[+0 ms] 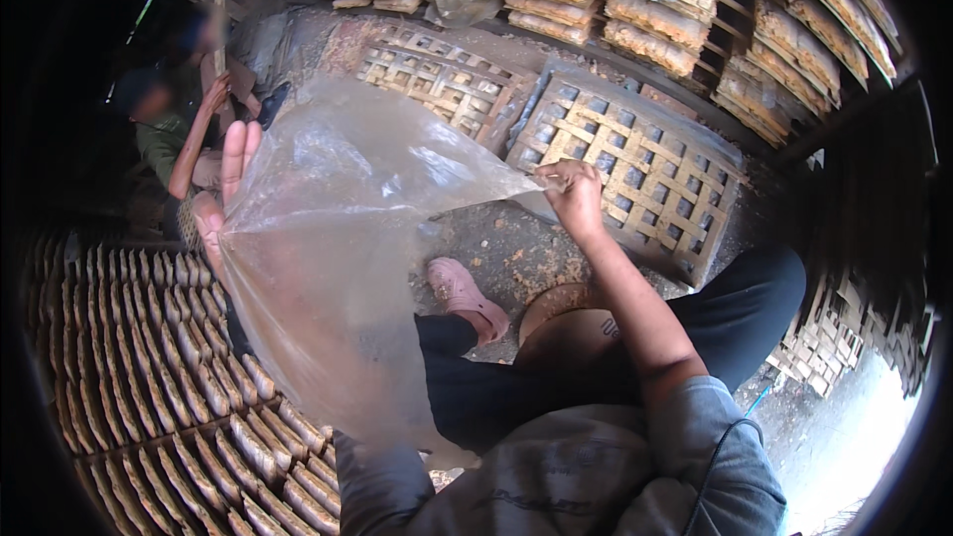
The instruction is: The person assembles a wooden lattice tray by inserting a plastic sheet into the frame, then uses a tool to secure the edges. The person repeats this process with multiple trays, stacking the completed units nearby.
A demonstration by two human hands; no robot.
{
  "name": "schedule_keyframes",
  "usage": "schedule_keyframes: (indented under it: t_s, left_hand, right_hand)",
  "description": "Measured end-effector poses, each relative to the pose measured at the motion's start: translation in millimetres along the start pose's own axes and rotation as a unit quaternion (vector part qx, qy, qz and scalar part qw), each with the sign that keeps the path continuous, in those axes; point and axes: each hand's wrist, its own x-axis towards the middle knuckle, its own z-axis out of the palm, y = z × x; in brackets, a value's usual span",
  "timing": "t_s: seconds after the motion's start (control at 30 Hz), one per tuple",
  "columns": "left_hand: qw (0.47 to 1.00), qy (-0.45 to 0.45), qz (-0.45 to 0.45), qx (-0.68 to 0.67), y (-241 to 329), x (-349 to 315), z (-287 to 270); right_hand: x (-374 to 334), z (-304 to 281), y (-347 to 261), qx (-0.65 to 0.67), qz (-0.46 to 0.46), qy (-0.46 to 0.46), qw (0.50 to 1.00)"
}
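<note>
While a cloudy plastic sheet (338, 268) hangs stretched over the lap, two bare hands work at it. Right hand (558, 182) clamped on its right-hand corner, fingertips pinched together; left hand (230, 174) at its left edge, well apart from the right, fingers raised. Whether the left hand grips or only props cannot be told.

Around the sheet: woven lattice panels (635, 164), two visible, one beyond its upper edge, one to its right. Stacked slabs (650, 40) beyond it at the top; rows of upright slabs (149, 337) to its lower left; both too many to count. One pink clog (459, 290) just right of its middle; one round vessel (556, 310) farther right, largely covered by the right arm and dark trousers (740, 313). Beyond its upper left, seemingly two people (164, 144), blurred and in shadow; one upright stick (219, 25) in a hand there.

The sheet veils the left forearm and much of the ground behind. Far edges run into black.
</note>
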Motion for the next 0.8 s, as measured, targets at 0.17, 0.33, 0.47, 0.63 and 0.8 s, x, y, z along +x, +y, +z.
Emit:
schedule_keyframes:
  t_s: [0.17, 0.33, 0.47, 0.63, 0.8]
  left_hand:
    - [0.967, 0.000, 0.033, 0.254, -33, 31, -56]
    - [0.940, -0.030, -0.145, 0.307, -98, 55, -43]
    - [0.893, -0.110, -0.140, 0.413, -144, 69, -56]
    - [0.840, -0.201, -0.123, 0.488, -173, 95, -28]
    - [0.873, -0.220, -0.246, 0.359, -181, 130, 3]
  right_hand:
    - [40, -113, 72, 0.013, 0.013, 0.029, 0.999]
    - [71, -249, 98, 0.025, 0.017, -0.066, 0.997]
    - [55, -314, 77, 0.063, 0.053, -0.114, 0.990]
    - [38, -350, 79, 0.094, 0.060, -0.141, 0.984]
    - [29, -377, 75, 0.284, 0.144, -0.114, 0.941]
